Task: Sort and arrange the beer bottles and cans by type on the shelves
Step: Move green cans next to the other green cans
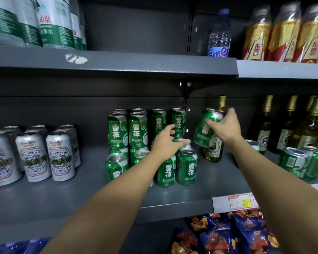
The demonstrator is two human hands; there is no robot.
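Observation:
Green beer cans [138,131] stand stacked in two layers in the middle of the dark shelf [200,191]. My right hand [226,127] grips one green can [204,131], tilted, in the air just right of the stack and in front of a beer bottle [214,149]. My left hand [165,142] reaches into the stack with its fingers around an upper green can [178,120]. Silver-white cans [61,154] stand grouped at the left. Two more green cans [301,162] sit at the right in front of several gold-capped beer bottles [286,125].
The upper shelf [117,61] hangs low over the cans; it carries water bottles [53,22] at the left, one water bottle [219,35] and yellow drink bottles [283,33] at the right. Snack bags [224,235] lie below. A price tag [240,200] sticks to the shelf edge.

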